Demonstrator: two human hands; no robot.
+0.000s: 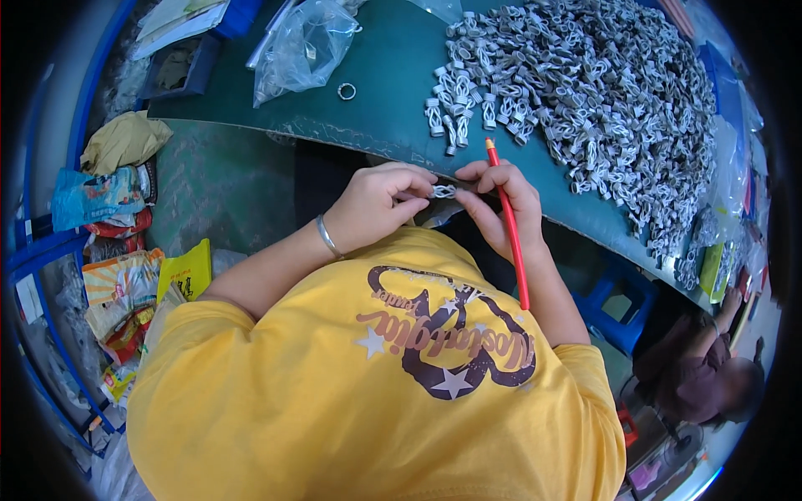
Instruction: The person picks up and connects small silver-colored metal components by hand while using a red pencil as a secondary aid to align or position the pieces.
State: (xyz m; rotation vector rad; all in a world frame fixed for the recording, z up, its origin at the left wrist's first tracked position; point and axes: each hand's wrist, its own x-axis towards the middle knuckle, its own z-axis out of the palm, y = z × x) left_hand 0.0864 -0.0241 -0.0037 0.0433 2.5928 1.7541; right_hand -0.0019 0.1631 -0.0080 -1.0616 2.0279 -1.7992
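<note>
In front of my yellow shirt, a small grey-white looped piece [443, 191] sits between the fingertips of both hands, just off the table edge. My left hand [383, 199], with a silver bangle at its wrist, is closed in a pinch at the piece's left end. The thumb and fingers of my right hand [511, 199] close around its right end. A long red pencil [510, 225] with a tan tip is tucked across that same hand, tip pointing away from me. Fingertips partly hide the looped piece.
A big heap of similar looped pieces [601, 92] covers the right of the green table [376, 113]. Farther left lie a metal ring [347, 91] and a clear plastic bag [305, 50]. Packages fill a blue rack [50, 250]. At right are a blue stool [614, 305] and another person [689, 376].
</note>
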